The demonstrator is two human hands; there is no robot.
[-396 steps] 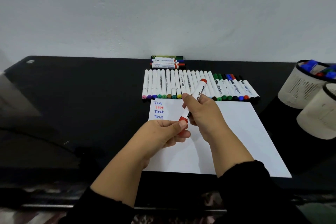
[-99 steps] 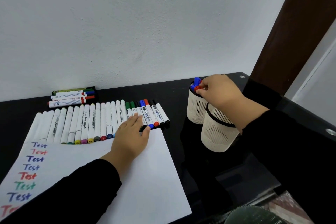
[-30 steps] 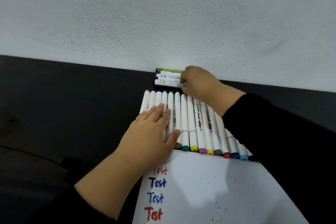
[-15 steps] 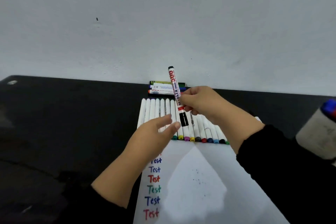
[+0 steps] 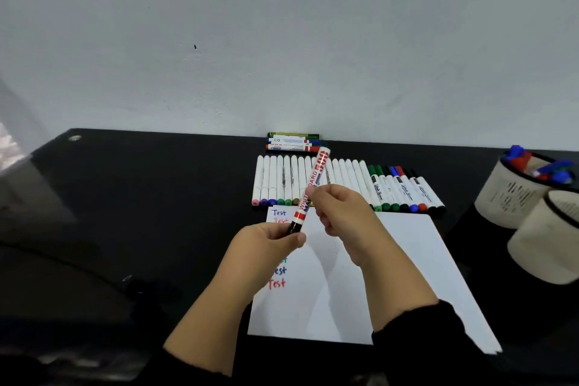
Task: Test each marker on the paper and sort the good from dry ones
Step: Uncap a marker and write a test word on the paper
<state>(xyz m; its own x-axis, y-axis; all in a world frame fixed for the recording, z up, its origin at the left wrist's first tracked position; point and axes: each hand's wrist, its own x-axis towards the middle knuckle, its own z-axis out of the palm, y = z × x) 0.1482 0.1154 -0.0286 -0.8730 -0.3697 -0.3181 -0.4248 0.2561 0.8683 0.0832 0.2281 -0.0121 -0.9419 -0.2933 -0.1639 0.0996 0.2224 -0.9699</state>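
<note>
Whiteboard marker (image 5: pixel 311 189) is held tilted above the paper (image 5: pixel 404 247), right hand (image 5: pixel 340 219) pinching its barrel and left hand (image 5: pixel 269 243) gripping the black cap end, so uncapping seems in hand; next comes a straight pull, then writing below the test words.

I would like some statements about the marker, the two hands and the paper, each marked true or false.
1. Both hands hold one marker. True.
2. The left hand grips the marker's black cap end. True.
3. The paper is blank. False: the word "Test" is written down its left side in several colours.
4. The right hand rests flat on the row of markers. False: it grips the barrel of the held marker.
5. The cups stand at the left of the table. False: they stand at the right.
</note>
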